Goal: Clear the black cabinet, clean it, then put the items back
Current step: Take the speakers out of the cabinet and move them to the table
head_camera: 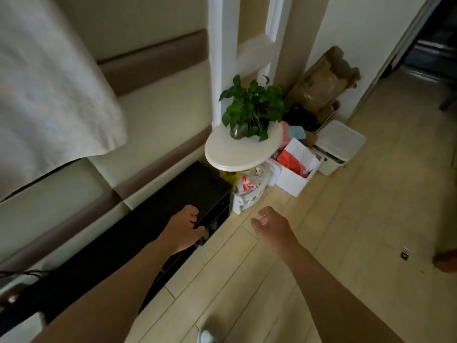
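Observation:
A long, low black cabinet [188, 189] runs along the padded wall on the left. Its top is bare at the far end, and dim items show in its open front shelves below my left hand. My left hand [181, 229] hangs over the cabinet's front top edge, fingers curled around that edge. My right hand [268, 225] hovers above the floor to the right of the cabinet, fingers loosely curled and holding nothing.
A round white side table [237, 152] with a potted green plant [252, 107] stands at the cabinet's far end. Beyond it are bags, a white box [294, 179], a white bin [338, 144] and cardboard [321, 82]. A pale cloth [49, 90] hangs upper left. Wood floor lies right.

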`<state>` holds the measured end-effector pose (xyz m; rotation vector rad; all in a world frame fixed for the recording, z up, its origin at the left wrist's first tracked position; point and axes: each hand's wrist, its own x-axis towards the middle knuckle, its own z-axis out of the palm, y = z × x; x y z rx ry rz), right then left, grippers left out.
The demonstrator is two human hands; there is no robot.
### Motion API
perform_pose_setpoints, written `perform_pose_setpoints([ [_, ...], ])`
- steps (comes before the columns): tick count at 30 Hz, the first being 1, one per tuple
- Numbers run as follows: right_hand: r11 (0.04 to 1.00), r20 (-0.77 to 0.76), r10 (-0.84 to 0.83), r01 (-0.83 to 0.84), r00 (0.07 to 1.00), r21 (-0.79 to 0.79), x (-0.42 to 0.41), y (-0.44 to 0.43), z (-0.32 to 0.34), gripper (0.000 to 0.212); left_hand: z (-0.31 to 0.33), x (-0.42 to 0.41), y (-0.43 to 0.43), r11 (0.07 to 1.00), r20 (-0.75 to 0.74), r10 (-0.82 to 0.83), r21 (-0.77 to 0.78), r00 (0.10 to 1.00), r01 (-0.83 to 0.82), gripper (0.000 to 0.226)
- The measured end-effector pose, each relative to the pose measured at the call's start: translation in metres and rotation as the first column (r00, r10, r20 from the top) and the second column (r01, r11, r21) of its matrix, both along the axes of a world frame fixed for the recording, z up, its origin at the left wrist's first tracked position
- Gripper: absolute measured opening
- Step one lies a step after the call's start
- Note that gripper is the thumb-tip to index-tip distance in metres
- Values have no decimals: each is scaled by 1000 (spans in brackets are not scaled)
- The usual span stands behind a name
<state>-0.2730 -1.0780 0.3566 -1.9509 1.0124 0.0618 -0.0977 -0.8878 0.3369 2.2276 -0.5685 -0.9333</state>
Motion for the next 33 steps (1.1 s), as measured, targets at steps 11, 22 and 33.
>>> perform_pose_setpoints([
  [11,966,-41,254,-255,966,-34,129,-111,-367,41,-379,24,-101,996,42,15,90,999,-19,43],
  [22,842,-132,496,-513,858,-167,233,-161,-667,46,-690,84,-154,811,463,-455,568,761,139,60],
  [33,872,6,484,-481,875,-93,285,-147,-739,101,-730,87,-166,840,678,-339,531,652,-115,80],
])
